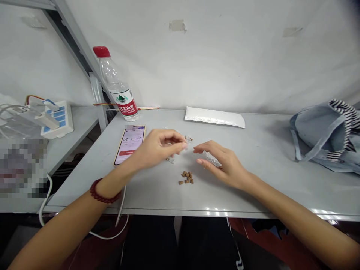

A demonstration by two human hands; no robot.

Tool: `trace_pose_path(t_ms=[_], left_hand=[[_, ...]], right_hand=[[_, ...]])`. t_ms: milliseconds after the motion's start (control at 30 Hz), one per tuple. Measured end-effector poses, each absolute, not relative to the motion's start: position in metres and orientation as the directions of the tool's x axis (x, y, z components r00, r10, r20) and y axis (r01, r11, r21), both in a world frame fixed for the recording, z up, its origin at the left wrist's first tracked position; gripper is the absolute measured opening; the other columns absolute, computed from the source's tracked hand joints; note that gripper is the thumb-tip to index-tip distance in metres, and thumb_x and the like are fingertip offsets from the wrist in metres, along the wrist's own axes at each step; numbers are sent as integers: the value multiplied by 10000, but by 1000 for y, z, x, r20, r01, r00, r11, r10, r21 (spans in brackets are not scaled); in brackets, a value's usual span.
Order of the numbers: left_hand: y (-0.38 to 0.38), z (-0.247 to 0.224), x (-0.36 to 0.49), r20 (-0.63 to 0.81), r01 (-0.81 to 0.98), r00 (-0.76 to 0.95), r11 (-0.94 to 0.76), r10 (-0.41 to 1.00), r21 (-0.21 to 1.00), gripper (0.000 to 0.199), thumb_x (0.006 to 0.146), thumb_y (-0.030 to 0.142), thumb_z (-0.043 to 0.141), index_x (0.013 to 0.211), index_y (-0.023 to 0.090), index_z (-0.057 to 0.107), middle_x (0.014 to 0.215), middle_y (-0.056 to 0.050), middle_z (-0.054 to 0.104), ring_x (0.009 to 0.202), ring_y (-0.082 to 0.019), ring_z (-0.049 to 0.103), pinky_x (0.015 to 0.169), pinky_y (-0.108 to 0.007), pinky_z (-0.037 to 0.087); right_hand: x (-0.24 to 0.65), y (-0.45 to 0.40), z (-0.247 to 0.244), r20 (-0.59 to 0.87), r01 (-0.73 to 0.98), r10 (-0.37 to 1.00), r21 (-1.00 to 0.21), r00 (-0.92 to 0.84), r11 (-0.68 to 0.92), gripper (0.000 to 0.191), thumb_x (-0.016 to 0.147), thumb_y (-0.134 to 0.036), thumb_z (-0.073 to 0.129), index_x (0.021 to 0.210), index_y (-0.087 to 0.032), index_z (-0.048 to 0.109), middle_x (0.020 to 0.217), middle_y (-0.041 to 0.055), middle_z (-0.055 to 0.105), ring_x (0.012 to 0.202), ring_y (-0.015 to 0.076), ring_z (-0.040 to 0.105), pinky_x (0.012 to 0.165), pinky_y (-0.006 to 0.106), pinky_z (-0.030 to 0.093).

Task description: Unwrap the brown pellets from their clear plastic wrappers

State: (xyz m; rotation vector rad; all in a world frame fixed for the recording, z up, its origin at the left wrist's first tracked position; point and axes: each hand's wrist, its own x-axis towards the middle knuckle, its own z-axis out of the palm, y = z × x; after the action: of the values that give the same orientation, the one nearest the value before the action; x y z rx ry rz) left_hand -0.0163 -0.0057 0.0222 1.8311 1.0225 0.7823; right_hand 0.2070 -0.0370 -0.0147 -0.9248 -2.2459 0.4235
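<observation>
Hovering near brown pellets (187, 177) on a desk (157, 191), the left hand (161, 148) is pinching its fingers together, contents unclear, while the right hand (226, 164) is holding empty fingertips apart beside clear plastic (211, 159).

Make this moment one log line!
left hand: curled, hold unclear | right hand: open, near clear plastic | brown pellets: on table

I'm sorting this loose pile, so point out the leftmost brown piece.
The leftmost brown piece lies at the near-left corner, slightly apart; the other loose pieces lie farther right.
</observation>
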Motion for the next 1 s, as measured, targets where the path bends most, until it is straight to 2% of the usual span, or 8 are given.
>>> trace_pose_path(t_ms=[100, 200, 333, 433, 633, 733, 833, 1000], left_hand=[[-12, 7, -1, 106, 228, 514, -255, 852, 940, 189, 808, 314, 626, 886, 160, 703, 758, -25, 692, 646, -117, 623, 586, -218, 525], [-15, -7, 8, 114, 188, 539, -251, 835, 950, 218, 860, 308, 566, 919, 159, 714, 766, -34, 695, 677, -129, 639, 599, -232, 545], [-16, -15, 11, 114, 155, 524, -226, 844, 962, 217, 862, 291, 564, 917, 158, 726, 793, -46, 712, 677, -142, 656, 615, -260, 571], [-16, -16, 12, 119, 108, 479, -193, 870, 975, 193, 833, 278, 610, 915, 155, 734, 803, -47, 733, 706, -156, 683, 656, -278, 591], [-16, -12, 11, 157, 96, 465, -226, 871, 969, 157, 821, 220, 630, 891, 135, 743, 782, -47, 742, 668, -147, 688, 653, -270, 600], [-16, -9, 10, 210, 108, 460, -289, 863, 951, 137, 830, 184, 623, 874, 140, 745, 762, -33, 743, 650, -128, 683, 649, -242, 594], [-16, -9, 10, 328, 126, 444, -421, 834, 898, 123, 832, 169, 631, 875, 152, 745, 779, -26, 743, 613, -107, 666, 606, -218, 580], [-18, -15, 12, 573, 181, 440, -693, 692, 698, 142, 851, 109, 595, 855, 149, 732, 768, -33, 734, 595, -97, 641, 587, -216, 549]], right_hand=[[204, -40, -17, 467, 473, 738, -569, -487, 672, 180, 923, -281, 515, 1088, -230, 562, 900, 42, 679, 781, 168, 632, 699, 330, 535], [204, -41, -17, 499, 501, 750, -558, -435, 662, 135, 934, -230, 473, 958, -222, 606, 791, 22, 676, 660, 138, 611, 599, 288, 506], [202, -41, -15, 508, 496, 770, -589, -386, 638, 79, 895, -243, 545, 908, -206, 613, 738, 18, 651, 639, 131, 595, 569, 274, 500], [201, -42, -15, 452, 480, 830, -677, -325, 557, 112, 853, -310, 615, 863, -199, 609, 740, 20, 648, 624, 131, 599, 550, 276, 515], [199, -44, -15, 289, 316, 915, -872, -281, 373, 140, 806, -300, 663, 825, -164, 634, 709, 20, 655, 607, 125, 621, 527, 257, 526], [199, -44, -11, 187, 256, 939, -930, -288, 263, 189, 787, -334, 683, 848, -159, 645, 763, 40, 675, 633, 140, 646, 507, 251, 518], [199, -43, -5, 62, 173, 948, -978, -313, 121, 223, 777, -361, 693, 849, -156, 642, 773, 45, 671, 620, 135, 640, 482, 236, 506], [200, -40, -2, -78, 159, 928, -987, -365, -21, 215, 768, -359, 703, 798, -156, 638, 627, 8, 623, 508, 101, 571, 432, 215, 468]])
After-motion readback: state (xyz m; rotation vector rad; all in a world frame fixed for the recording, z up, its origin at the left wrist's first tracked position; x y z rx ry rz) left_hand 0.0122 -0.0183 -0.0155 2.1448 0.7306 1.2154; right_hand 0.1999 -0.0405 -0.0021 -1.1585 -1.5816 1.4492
